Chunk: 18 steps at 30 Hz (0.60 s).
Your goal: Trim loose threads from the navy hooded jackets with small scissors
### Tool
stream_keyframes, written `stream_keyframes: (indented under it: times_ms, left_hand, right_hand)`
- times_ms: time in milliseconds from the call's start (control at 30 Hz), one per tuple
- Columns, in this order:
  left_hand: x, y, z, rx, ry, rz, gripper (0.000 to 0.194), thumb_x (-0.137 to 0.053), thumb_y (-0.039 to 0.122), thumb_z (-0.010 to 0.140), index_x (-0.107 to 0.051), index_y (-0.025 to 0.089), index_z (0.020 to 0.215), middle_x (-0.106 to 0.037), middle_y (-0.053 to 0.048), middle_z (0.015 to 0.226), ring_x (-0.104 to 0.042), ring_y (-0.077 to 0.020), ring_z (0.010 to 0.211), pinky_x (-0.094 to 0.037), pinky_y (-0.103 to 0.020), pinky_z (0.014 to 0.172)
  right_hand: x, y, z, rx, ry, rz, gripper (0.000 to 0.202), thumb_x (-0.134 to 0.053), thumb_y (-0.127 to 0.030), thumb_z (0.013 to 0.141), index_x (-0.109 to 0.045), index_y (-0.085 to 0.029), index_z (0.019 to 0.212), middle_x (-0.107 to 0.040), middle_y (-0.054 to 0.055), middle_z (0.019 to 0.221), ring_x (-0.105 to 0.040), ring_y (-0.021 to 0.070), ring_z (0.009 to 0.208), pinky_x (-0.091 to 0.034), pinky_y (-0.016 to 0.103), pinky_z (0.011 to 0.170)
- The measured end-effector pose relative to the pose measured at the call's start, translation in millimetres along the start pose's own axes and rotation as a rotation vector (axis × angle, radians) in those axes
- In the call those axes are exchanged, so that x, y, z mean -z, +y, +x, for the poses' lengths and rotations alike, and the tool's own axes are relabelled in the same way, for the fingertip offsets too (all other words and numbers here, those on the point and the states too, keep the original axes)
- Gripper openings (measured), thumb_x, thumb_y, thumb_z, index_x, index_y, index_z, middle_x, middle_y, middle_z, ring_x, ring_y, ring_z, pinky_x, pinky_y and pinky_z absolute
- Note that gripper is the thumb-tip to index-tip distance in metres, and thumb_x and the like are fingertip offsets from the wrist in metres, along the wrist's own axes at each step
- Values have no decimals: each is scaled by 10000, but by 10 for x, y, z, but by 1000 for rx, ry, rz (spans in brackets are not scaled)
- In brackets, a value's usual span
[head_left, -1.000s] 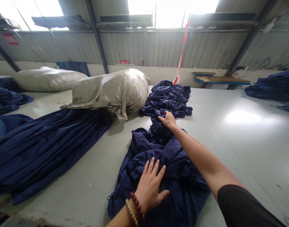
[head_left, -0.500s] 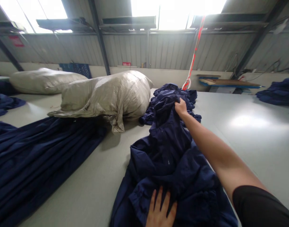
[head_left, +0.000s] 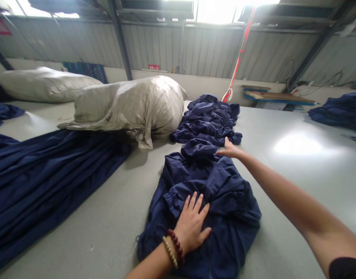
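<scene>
A navy jacket (head_left: 224, 228) lies on the pale table in front of me, its sleeves folded in over the body and its hood (head_left: 199, 149) at the far end. My left hand (head_left: 192, 223), with two bead bracelets at the wrist, rests flat on the jacket's middle with the fingers spread. At the right side of the hood is my right hand (head_left: 229, 149), thumb raised apart from the fingers and nothing gripped. Just beyond the hood sits a stack of folded navy garments (head_left: 208, 120).
A bulging pale woven sack (head_left: 131, 104) stands left of the stack, with another sack (head_left: 47, 85) behind it. Long navy cloth (head_left: 50, 190) spreads over the table's left side. More navy cloth (head_left: 341, 110) lies far right. A red-and-white strap (head_left: 239, 58) hangs behind the stack.
My right hand has let go of the hood, which now lies down short of the stack. The jacket appears shorter and more compact. My left hand shows farther forward on it, still flat.
</scene>
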<state>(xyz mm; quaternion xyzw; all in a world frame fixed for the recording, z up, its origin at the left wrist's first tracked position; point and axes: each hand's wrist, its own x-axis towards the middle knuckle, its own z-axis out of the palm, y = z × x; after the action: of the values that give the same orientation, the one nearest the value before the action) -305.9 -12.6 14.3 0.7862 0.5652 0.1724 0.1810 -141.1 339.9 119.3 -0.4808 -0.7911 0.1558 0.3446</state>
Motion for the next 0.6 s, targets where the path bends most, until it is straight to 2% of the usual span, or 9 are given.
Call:
stream_keyframes:
  times_ms: [100, 167, 233, 333, 400, 467, 600]
  left_hand:
    - [149, 42, -352, -42, 49, 52, 763, -672, 442, 959, -404, 311, 1661, -169, -90, 1809, -81, -371, 1676, -154, -610, 1344]
    - [244, -10, -659, -27, 108, 117, 753, -658, 365, 969, -383, 331, 1669, -197, -77, 1804, -120, -355, 1673, -183, -611, 1337]
    - [298, -129, -944, 38, 180, 192, 773, -633, 343, 981, -334, 316, 1693, -215, -83, 1800, -134, -357, 1670, -196, -624, 1328]
    - [275, -344, -1206, 155, 229, 284, 834, -632, 455, 981, -287, 257, 1714, -233, -128, 1790, -145, -401, 1659, -222, -647, 1307]
    - [210, -445, -1253, 209, 212, 330, 874, -630, 544, 965, -297, 239, 1713, -252, -151, 1780, -171, -429, 1648, -226, -665, 1292]
    - [142, -488, -1233, 251, 181, 369, 882, -609, 592, 962, -300, 250, 1714, -256, -149, 1779, -185, -437, 1642, -208, -681, 1286]
    - [75, -481, -1119, 288, 136, 405, 866, -558, 626, 977, -277, 281, 1720, -241, -117, 1788, -181, -418, 1648, -202, -673, 1285]
  right_hand:
    - [20, 187, -961, -3, -124, -50, 1048, -852, -591, 734, -522, 16, 1523, -488, 342, 1586, -477, 437, 1498, -390, 520, 1243]
    - [53, 314, -1673, 25, -164, -172, 1037, -672, -669, 876, -393, -5, 1624, -391, 315, 1666, -363, 429, 1576, -305, 562, 1293]
    - [92, 418, -2359, 19, -132, -347, 1007, -491, -717, 975, -233, -75, 1707, -323, 270, 1719, -287, 425, 1610, -285, 630, 1286]
    - [124, 473, -3161, 49, -91, -482, 1005, -430, -750, 999, -78, -183, 1751, -203, 203, 1779, -180, 431, 1640, -265, 668, 1276]
    - [112, 449, -3480, 87, -158, -515, 1002, -436, -771, 992, -73, -233, 1755, -205, 178, 1784, -171, 422, 1644, -249, 658, 1282]
    - [85, 423, -3632, 100, -238, -532, 982, -416, -784, 997, -110, -238, 1754, -271, 177, 1765, -198, 402, 1643, -214, 644, 1296]
    - [88, 496, -3587, 81, -306, -540, 944, -377, -781, 1016, -183, -212, 1744, -313, 165, 1752, -213, 355, 1646, -187, 599, 1315]
